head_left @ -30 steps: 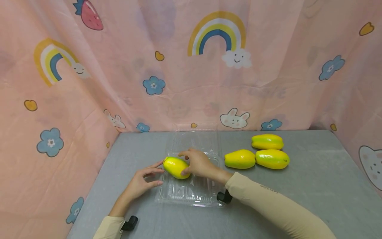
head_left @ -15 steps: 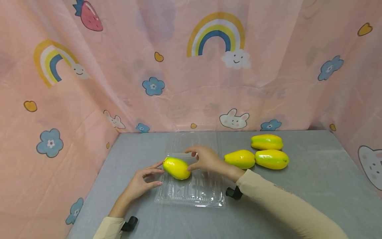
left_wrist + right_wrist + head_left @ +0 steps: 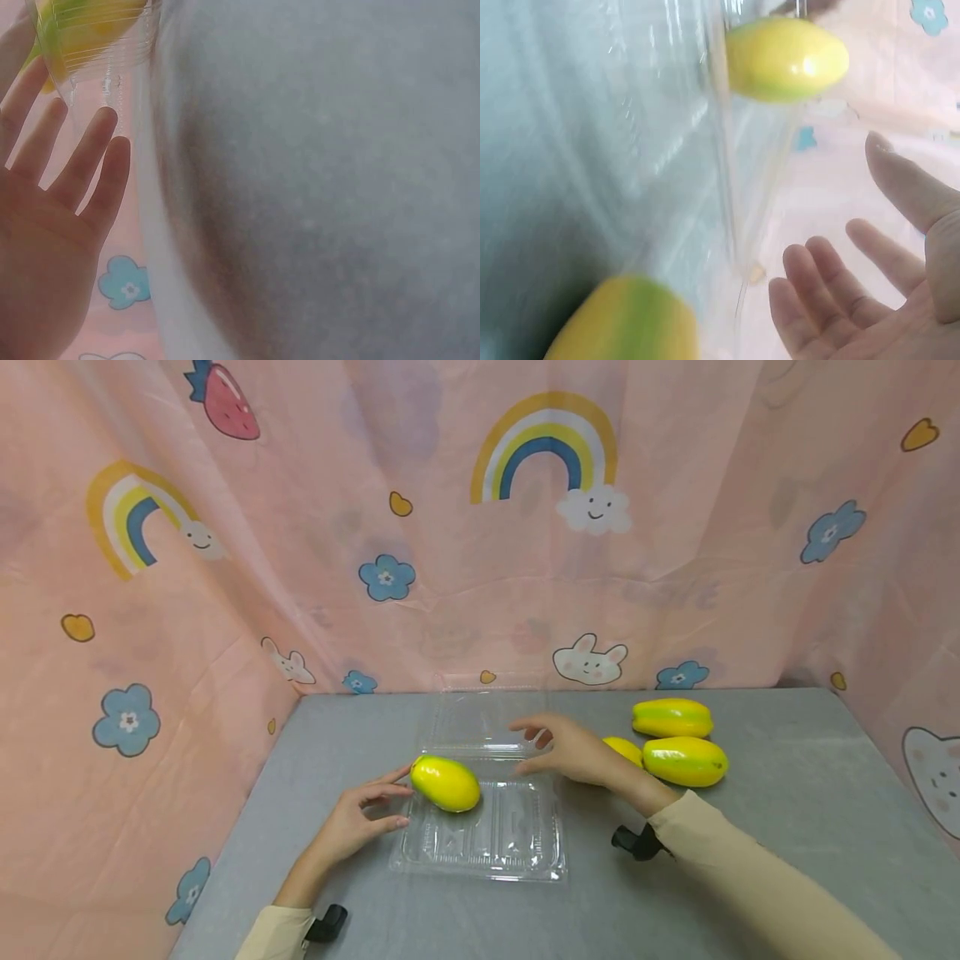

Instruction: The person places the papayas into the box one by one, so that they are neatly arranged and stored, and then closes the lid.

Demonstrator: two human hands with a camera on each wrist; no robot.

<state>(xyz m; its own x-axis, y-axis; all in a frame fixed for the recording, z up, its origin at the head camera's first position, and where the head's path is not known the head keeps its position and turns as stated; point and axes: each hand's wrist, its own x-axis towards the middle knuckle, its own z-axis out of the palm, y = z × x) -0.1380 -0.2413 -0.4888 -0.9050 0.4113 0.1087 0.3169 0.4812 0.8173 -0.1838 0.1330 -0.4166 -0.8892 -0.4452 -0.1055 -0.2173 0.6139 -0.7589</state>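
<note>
A yellow-green papaya [image 3: 446, 783] lies at the left rear of a clear plastic clamshell box [image 3: 483, 870], whose lid is folded back toward the curtain. My left hand [image 3: 358, 817] is at the box's left side, fingers extended, fingertips right at the papaya's end. In the left wrist view the left hand [image 3: 52, 217] shows spread fingers with nothing in them. My right hand [image 3: 566, 750] hovers over the box's right rear edge, holding nothing. It partly hides another papaya [image 3: 622, 749] behind it. The right wrist view shows the right hand [image 3: 862, 292] with thumb and fingers apart.
Two more papayas, a rear one [image 3: 672, 717] and a front one [image 3: 686, 761], lie at the right on the grey table [image 3: 780, 827]. A pink patterned curtain [image 3: 675, 593] closes in the back and sides.
My right hand has let go of the papaya in the box and moved right, toward the other papayas. The left hand and that papaya have stayed in place.
</note>
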